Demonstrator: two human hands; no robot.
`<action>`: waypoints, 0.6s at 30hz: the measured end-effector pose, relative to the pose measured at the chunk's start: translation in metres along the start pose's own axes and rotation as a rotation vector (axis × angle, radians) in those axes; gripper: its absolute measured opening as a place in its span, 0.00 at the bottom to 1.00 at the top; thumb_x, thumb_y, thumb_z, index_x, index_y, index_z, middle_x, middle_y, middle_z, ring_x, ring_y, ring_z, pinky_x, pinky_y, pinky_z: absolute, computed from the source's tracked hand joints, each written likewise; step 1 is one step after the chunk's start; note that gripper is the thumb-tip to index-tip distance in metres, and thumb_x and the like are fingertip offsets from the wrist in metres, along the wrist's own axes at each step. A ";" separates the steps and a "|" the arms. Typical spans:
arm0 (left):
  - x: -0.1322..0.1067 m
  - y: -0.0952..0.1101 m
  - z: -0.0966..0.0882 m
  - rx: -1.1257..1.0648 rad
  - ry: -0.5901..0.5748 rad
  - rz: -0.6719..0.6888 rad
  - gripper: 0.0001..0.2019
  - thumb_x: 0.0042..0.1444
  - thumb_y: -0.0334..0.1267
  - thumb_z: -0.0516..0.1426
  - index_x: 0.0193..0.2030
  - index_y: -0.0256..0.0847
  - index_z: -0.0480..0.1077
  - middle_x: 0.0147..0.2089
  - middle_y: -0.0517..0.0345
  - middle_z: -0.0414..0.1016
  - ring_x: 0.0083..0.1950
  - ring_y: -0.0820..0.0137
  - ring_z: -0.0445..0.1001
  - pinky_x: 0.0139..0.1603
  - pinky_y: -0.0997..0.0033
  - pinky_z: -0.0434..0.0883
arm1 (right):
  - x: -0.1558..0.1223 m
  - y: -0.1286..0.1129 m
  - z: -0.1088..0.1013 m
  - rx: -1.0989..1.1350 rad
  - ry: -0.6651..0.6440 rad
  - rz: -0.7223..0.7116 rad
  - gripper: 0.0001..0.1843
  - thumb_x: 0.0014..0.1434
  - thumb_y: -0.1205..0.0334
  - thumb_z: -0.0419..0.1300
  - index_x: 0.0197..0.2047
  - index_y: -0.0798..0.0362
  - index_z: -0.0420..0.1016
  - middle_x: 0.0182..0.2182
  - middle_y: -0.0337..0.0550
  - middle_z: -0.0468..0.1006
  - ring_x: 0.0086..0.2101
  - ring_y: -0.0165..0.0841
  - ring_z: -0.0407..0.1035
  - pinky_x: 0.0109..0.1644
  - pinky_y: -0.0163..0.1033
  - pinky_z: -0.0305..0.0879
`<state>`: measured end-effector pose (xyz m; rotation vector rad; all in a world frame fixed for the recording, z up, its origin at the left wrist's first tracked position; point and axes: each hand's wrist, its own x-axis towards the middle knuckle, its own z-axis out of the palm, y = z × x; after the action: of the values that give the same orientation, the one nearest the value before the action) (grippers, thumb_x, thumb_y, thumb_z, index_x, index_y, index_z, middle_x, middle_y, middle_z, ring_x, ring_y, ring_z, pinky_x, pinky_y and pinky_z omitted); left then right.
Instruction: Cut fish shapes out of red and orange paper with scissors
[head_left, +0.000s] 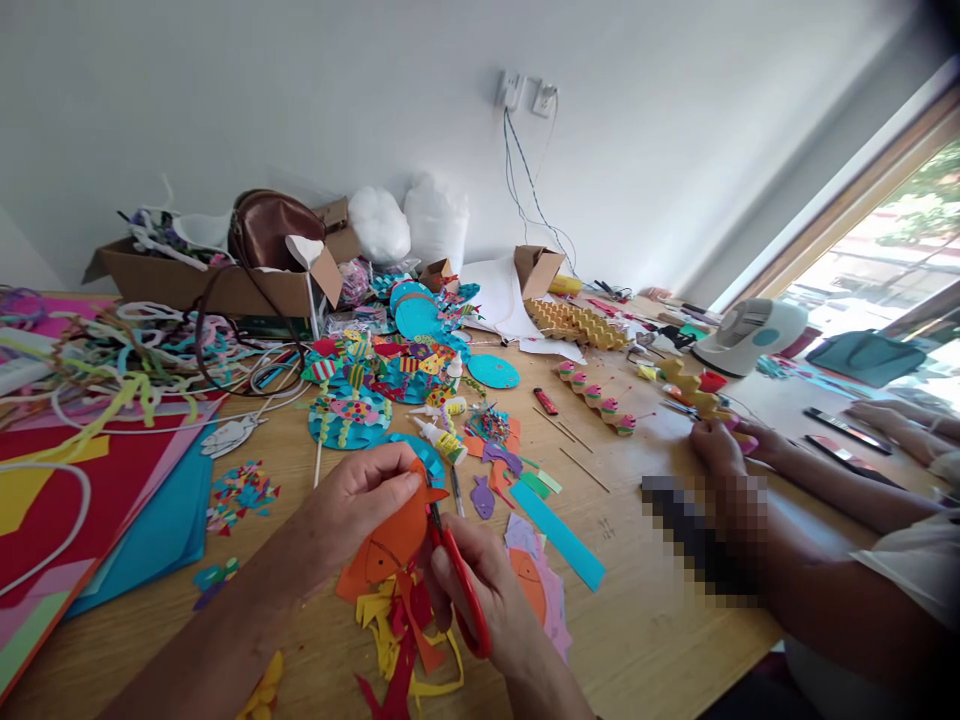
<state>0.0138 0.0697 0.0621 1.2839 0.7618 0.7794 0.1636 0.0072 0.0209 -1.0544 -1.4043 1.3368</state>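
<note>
My left hand [358,500] pinches an orange paper fish shape [394,545] just above the wooden table [660,640]. My right hand [487,595] grips red-handled scissors [459,580], whose blades meet the upper edge of the orange paper. Yellow, red and orange paper scraps [397,640] lie under both hands. A second orange cut-out and pink paper [536,590] rest right of my right hand.
Blue paper discs with coloured decorations [351,415], glue bottles [439,438] and a blue strip [559,535] lie ahead. Coloured sheets [90,500] are stacked left, a cardboard box [217,280] behind. Another person's arms [795,480] rest on the table at right.
</note>
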 end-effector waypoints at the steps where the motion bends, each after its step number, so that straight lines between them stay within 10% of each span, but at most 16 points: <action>1: 0.000 0.001 0.000 0.009 0.003 -0.002 0.10 0.53 0.43 0.55 0.27 0.40 0.63 0.23 0.67 0.58 0.25 0.76 0.55 0.25 0.77 0.57 | 0.000 -0.001 0.000 0.000 0.004 0.006 0.20 0.61 0.49 0.52 0.23 0.52 0.58 0.14 0.31 0.60 0.15 0.23 0.55 0.18 0.27 0.49; 18: 0.000 0.002 0.004 0.017 -0.004 -0.036 0.10 0.51 0.43 0.55 0.25 0.41 0.61 0.23 0.68 0.57 0.25 0.77 0.54 0.25 0.77 0.56 | -0.002 0.007 -0.003 0.016 0.022 0.001 0.24 0.61 0.43 0.52 0.23 0.52 0.58 0.15 0.30 0.57 0.16 0.23 0.50 0.17 0.28 0.44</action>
<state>0.0167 0.0682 0.0647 1.2828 0.7876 0.7430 0.1672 0.0061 0.0141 -1.0558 -1.3749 1.3313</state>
